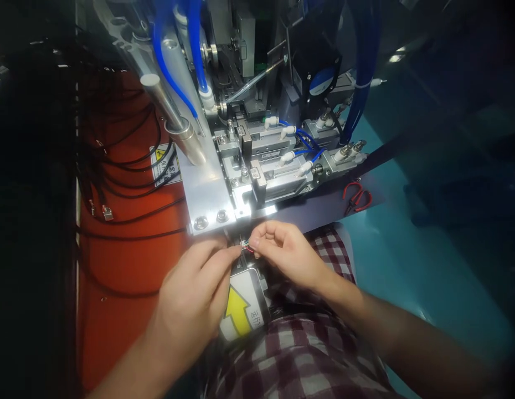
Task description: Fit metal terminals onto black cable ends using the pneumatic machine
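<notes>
Several thin coloured wires (248, 249), red and white among them, span the small gap between my two hands. My left hand (197, 277) pinches their left side with thumb and forefinger, just below the front end of the machine's metal plate (207, 197). My right hand (287, 250) is closed too, its fingertips on the right side of the wires. Fingers hide most of what is held. Under the hands lies a narrow dark metal part of the machine, and below it a white label (246, 303) with a yellow arrow.
Black cables (133, 235), some with metal plug ends (107, 212), lie across the orange surface (116, 327) at left. Pneumatic cylinders (282, 180) with blue hoses (197, 50) stand ahead. A red-handled tool (357, 198) lies at right. A steel post (174, 122) rises from the plate.
</notes>
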`<state>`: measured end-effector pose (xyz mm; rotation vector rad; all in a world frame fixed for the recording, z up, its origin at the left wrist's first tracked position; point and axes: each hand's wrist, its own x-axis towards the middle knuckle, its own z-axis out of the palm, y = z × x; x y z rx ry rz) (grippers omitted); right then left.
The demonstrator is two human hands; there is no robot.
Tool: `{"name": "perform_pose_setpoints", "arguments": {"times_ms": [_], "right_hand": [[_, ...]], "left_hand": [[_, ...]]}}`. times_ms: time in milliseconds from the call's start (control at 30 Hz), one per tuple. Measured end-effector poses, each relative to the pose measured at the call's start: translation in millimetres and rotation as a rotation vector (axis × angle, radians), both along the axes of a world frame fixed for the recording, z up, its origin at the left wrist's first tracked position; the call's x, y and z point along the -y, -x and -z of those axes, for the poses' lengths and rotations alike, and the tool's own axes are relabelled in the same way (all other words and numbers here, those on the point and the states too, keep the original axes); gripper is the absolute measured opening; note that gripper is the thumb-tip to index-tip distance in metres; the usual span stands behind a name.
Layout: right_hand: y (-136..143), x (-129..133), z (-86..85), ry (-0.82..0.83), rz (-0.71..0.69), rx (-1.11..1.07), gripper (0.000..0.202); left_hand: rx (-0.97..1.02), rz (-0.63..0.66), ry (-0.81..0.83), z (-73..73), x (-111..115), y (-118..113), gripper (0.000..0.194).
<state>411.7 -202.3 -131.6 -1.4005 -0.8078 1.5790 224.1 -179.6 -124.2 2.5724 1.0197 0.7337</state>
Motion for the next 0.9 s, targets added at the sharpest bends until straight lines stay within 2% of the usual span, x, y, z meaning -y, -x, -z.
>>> {"name": "perform_pose_setpoints", "arguments": {"times_ms": [333,567,700,900], "right_hand": [[3,6,2.6,-0.126,-0.009,0.17,0.011],[2,10,14.1,-0.27,-0.011,0.248,0.012],[2,10,15.7,-0.275,-0.022,0.258,0.012],[2,8,9.1,-0.207,-0.019,0.212,0.012]], "left_hand": [[-0.12,0.062,-0.126,-4.2,-2,0,0.027],[-0.112,0.051,-0.129,-2.6,-2,0,0.027],[-0.108,0.058,-0.124,-2.5,-2,0,0.026],[-0.135,0.071,-0.133,-3.3,-2,2,0.027]]}}
